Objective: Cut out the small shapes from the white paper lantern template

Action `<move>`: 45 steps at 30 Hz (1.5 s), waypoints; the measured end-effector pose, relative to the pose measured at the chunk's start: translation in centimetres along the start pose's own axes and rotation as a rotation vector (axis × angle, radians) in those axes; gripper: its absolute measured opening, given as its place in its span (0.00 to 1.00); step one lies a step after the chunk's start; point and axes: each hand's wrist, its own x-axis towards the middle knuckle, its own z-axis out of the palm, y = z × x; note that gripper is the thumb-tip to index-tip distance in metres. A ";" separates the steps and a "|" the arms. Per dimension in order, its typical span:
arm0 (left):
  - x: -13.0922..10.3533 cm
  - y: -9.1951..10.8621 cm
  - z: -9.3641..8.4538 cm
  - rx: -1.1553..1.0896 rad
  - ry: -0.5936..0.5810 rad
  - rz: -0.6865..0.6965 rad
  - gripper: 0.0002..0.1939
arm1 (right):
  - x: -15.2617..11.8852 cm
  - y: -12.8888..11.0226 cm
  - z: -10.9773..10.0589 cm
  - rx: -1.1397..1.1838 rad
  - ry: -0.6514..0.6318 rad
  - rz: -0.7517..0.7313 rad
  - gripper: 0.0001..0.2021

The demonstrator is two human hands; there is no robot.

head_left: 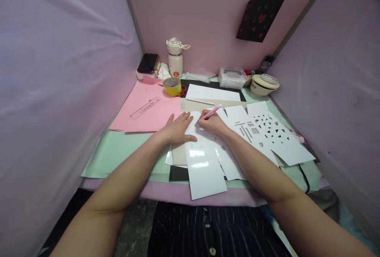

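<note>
I view the worktop (127, 152) through the head camera; the right hand (214, 123) holds a pink pen (210, 112), its fingers pinching the barrel low, close to the point; the pen slants, with its upper end standing clear above the knuckles and its tip down at the white sheet (207, 179).

I find the white sheet lying lengthwise beneath both hands; its lower end extends towards the person, over the purple cloth (175, 191) at the front edge; faint drawn shapes, a star among them, show just below the left thumb.

The left hand (177, 128) lies palm down on the left side of the sheet; its fingers are spread, the thumb set apart and pointing right, near the pen tip but not touching it.

To the right, partly under the right forearm, I note a cut-out paper (257, 130) pierced with small triangles, slots, a window and a heart; to the left, a clear ruler (145, 108) rests on pink paper (162, 120); behind the left hand stands a roll of yellow tape (172, 86), just beside red-handled scissors (183, 89); a bottle (175, 65) stands farther back.
</note>
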 end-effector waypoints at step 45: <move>0.0 0.0 0.1 0.021 -0.009 -0.004 0.53 | 0.2 0.2 0.0 -0.003 0.017 -0.008 0.07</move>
